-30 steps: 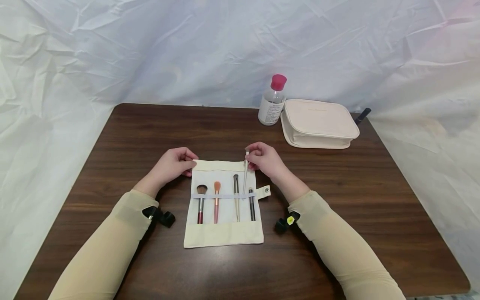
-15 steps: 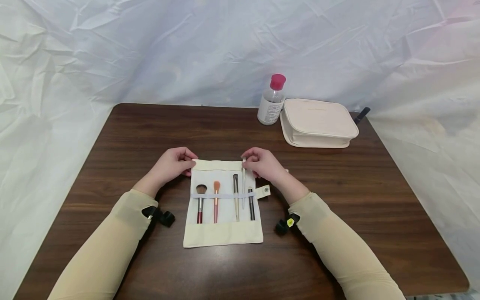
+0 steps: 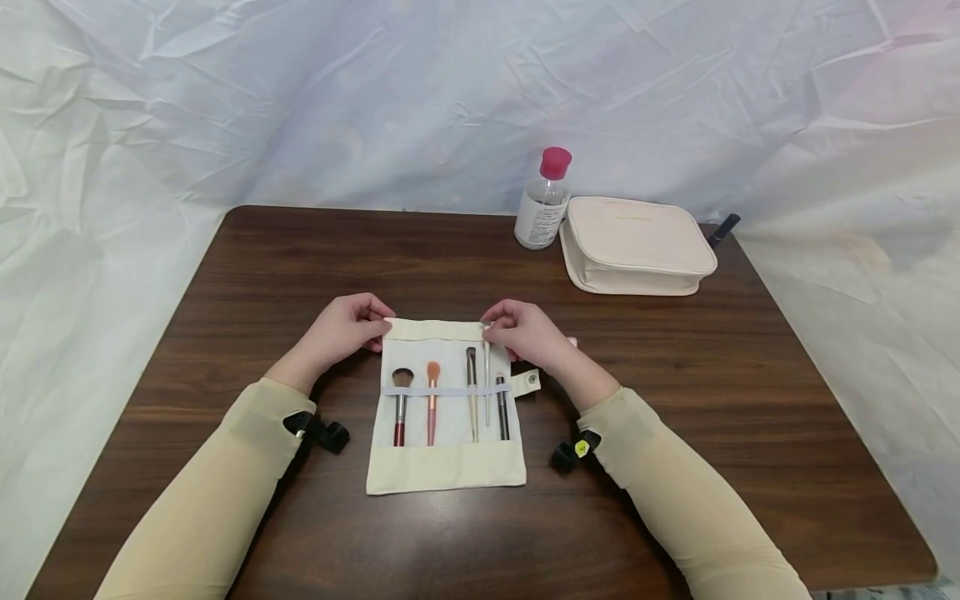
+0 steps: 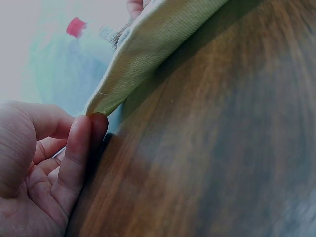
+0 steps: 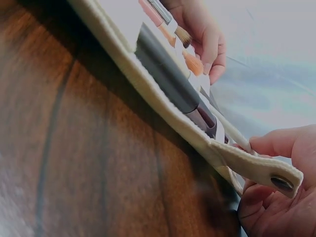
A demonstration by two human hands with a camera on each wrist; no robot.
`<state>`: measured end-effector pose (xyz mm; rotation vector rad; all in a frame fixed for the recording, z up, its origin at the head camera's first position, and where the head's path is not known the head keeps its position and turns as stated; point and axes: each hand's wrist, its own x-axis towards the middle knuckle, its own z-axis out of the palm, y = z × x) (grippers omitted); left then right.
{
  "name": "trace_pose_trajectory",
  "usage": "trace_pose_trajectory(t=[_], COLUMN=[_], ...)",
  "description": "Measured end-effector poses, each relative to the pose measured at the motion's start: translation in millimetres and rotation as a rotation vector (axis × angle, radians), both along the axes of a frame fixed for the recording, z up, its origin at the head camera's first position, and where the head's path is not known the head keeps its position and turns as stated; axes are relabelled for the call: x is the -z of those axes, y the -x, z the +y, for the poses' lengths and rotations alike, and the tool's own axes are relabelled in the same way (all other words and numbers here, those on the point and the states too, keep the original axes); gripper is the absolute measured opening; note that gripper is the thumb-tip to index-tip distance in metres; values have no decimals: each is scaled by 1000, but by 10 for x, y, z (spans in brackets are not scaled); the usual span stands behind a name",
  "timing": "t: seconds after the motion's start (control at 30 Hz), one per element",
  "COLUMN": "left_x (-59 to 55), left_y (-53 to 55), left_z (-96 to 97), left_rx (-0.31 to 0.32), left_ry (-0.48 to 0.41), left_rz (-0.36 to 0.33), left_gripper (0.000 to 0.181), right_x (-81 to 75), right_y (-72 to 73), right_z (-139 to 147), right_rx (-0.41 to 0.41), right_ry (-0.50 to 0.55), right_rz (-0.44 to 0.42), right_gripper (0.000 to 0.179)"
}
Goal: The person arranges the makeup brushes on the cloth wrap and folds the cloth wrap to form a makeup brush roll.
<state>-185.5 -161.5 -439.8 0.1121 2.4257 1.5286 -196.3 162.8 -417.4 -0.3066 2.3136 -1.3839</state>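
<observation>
A cream cloth brush roll lies unfolded, a pale elastic band across its middle. My left hand pinches its far left corner between thumb and finger; in the left wrist view the cloth edge rises from that pinch. At the far right corner, my right hand pinches a thin pale makeup brush by its upper end, its shaft running down under the band. Under the band also sit a fluffy dark brush, an orange-tipped pink brush, a dark-tipped pale brush and a short black one.
A snap strap sticks out from the roll's right edge. Farther back on the wooden table stand a clear bottle with a pink cap and a pale pouch. A black stick-like item lies behind the pouch.
My right hand has moved left and toward me, and the thin brush has straightened and slid farther down through the band. My left hand keeps its place at the corner.
</observation>
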Motion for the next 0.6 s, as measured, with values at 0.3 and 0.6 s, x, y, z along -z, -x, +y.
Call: trace_pose_trajectory(t=[0.3,0.6], left_x=[6,5], left_y=[5,2], left_z=[0,1], left_rx=[1,-1], left_ry=[9,7], left_rz=[1,-1], left_gripper=[17,17], right_x=[-11,1], right_y=[-29,-47], right_z=[-4,-20], right_rx=[2,-25], right_ry=[-34,-46], right_rz=[6,22], right_gripper=[19,15])
